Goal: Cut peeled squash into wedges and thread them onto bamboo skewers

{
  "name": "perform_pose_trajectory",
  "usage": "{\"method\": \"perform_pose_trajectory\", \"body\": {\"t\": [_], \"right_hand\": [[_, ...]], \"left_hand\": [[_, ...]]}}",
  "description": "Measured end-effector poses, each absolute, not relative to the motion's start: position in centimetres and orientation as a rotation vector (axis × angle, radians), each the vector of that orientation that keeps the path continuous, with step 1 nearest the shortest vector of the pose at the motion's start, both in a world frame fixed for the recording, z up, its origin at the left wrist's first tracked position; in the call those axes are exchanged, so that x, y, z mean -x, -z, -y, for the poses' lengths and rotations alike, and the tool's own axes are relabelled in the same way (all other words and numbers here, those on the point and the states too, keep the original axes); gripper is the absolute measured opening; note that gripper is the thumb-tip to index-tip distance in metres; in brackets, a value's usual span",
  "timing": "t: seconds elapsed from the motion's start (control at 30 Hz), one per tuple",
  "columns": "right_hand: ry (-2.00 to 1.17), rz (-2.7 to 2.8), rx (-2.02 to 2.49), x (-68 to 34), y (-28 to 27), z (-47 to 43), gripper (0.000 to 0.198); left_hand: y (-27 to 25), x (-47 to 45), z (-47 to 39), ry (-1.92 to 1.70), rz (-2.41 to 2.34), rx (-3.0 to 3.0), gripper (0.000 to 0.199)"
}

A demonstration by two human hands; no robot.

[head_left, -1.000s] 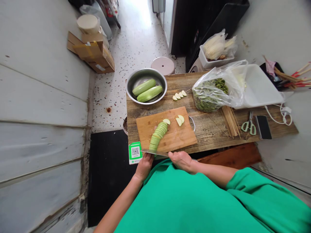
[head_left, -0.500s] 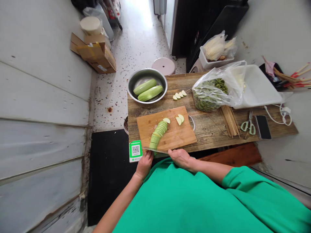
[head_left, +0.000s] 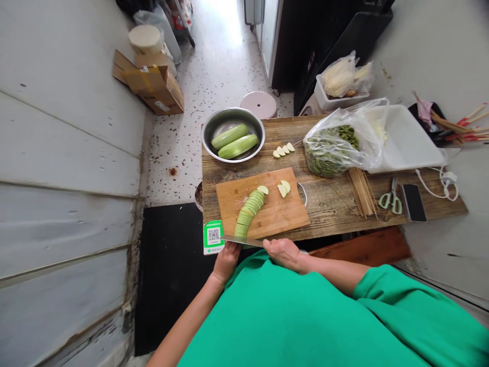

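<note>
On the wooden cutting board (head_left: pixel 275 219) lies a pale green zucchini (head_left: pixel 249 209), sliced along most of its length, the slices leaning in a curved row. My right hand (head_left: pixel 283 253) is closed around the handle of a knife (head_left: pixel 244 240), whose blade lies across the zucchini's near end. Just behind the blade, my left hand (head_left: pixel 226 260) grips that near end; its fingertips are partly hidden. Two loose half-round slices (head_left: pixel 283 188) rest at the board's right. Beyond the board, a metal bowl (head_left: pixel 206 146) holds two whole zucchini (head_left: pixel 237 147).
Skewered slices (head_left: pixel 283 150) lie behind the board. To the right are a plastic bag of green vegetables (head_left: pixel 330 150), bamboo skewers (head_left: pixel 362 193), scissors (head_left: pixel 390 199), a phone (head_left: pixel 413 202) and a white tub (head_left: pixel 414 137). A QR code card (head_left: pixel 213 237) sits at the table's left corner.
The knife blade has tilted, its left tip now slightly lower and its face showing more. My hands keep nearly the same places, and the view has shifted slightly.
</note>
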State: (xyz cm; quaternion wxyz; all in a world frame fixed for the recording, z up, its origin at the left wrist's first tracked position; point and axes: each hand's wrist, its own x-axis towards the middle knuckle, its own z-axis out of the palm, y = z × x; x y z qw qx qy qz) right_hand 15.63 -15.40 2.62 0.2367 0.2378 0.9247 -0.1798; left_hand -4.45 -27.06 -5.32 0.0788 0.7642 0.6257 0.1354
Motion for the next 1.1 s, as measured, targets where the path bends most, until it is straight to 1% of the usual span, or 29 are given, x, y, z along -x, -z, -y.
{"method": "perform_pose_trajectory", "body": {"t": [0.53,0.93,1.1], "right_hand": [[0.473,-2.484,-0.678,-15.2,-1.3,15.0,0.022],[0.513,-2.524,-0.611,-15.7,-2.4,15.2,0.02],[0.52,-2.519,-0.609,-15.5,-2.6,15.4,0.016]], "left_hand": [[5.4,4.4,26.9,-0.457,-1.857,-2.185,0.034],[6.1,4.6,27.7,-0.452,-1.866,-2.213,0.028],[6.3,4.6,28.1,-0.43,-1.902,-2.248,0.025]]}}
